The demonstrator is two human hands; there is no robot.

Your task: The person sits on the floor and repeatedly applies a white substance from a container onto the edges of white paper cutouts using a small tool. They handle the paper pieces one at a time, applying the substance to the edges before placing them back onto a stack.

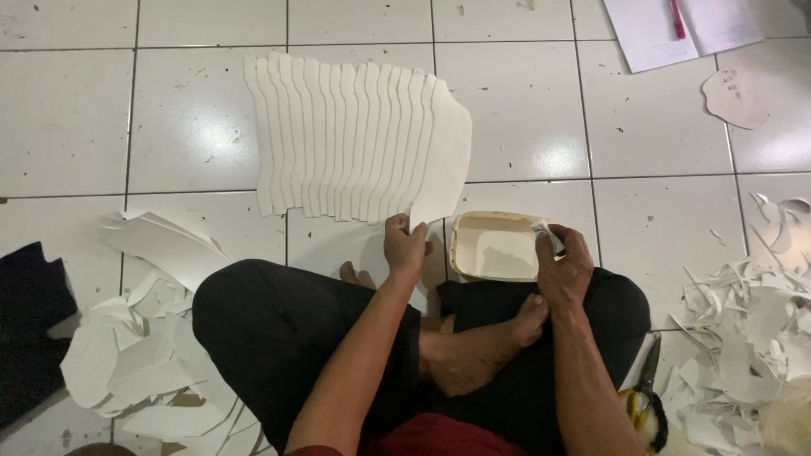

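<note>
At twelve o'clock from the crossed legs, a fanned row of white cut sheets [355, 135] lies on the floor tiles [524, 110]. Left hand [405, 245] pinches its rightmost sheet's lower edge; at three o'clock, beside a cream tub [494, 247], right hand [564, 268] grips a small white scrap [547, 236].

scissors [646, 397] half cut off; small white piece [549, 236], perhaps paper, hidden by right hand [564, 268]
</note>
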